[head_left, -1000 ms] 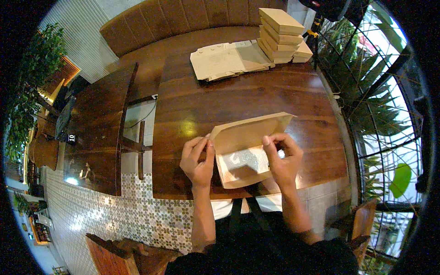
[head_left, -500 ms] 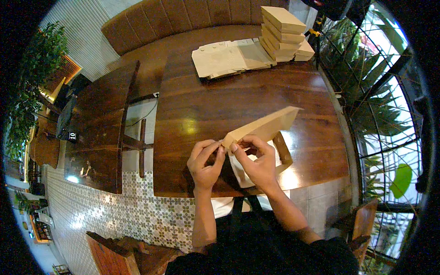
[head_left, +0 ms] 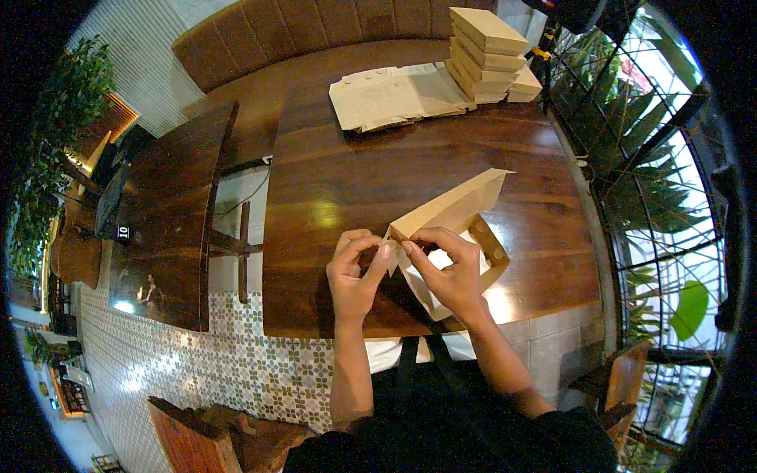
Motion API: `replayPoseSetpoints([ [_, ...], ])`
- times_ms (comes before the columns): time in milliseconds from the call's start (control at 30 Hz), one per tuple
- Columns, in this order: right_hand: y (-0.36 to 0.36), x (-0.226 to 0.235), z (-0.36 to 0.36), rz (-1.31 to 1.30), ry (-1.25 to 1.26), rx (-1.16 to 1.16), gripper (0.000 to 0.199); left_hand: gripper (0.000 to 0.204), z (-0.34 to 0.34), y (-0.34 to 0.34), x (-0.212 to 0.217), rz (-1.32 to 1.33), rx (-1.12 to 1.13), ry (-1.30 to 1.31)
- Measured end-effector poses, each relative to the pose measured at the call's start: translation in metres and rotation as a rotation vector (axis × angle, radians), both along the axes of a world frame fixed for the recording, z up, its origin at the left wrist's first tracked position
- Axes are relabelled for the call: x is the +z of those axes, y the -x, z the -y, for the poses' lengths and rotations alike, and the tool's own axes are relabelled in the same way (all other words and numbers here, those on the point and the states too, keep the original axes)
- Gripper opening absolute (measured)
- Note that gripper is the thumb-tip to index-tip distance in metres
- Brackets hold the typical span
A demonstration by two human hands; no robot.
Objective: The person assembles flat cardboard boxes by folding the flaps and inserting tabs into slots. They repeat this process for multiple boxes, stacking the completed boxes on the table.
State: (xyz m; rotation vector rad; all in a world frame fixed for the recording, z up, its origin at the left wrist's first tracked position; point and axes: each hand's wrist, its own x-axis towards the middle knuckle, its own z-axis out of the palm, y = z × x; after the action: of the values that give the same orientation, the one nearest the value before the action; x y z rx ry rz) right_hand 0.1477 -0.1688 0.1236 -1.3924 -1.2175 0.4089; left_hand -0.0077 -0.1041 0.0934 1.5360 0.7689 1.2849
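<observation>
A brown cardboard box stands near the table's front edge with its lid raised and its white inside showing. At the lid's left corner, my left hand pinches a small flap between thumb and fingers. My right hand grips the folded edge of that same corner, its thumb close to my left fingertips. The wrist and palm of the right hand cover part of the box's interior. Just what lies under the fingertips is partly hidden.
Flat unfolded box sheets lie at the table's far side, beside a stack of folded boxes. The wooden table has a second table to its left. A window grille runs along the right.
The box lid has risen slightly and the box has turned a little, showing more of its inside. Both hands have shifted slightly with it, still at the lid's corner.
</observation>
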Motion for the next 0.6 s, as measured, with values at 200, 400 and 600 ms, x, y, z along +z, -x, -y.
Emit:
replayPoseSetpoints([
  [200,0.0,-0.002,0.001,-0.035,0.063,0.016,0.018,0.015,0.005,-0.006,0.001,0.016,0.055,0.007],
  [400,0.0,0.0,-0.001,-0.029,0.062,0.023,0.016,0.015,0.006,-0.007,0.002,-0.076,0.117,-0.025],
  [600,0.0,-0.003,-0.002,0.017,0.046,0.031,0.014,0.014,0.008,-0.01,0.002,0.006,0.124,-0.026],
])
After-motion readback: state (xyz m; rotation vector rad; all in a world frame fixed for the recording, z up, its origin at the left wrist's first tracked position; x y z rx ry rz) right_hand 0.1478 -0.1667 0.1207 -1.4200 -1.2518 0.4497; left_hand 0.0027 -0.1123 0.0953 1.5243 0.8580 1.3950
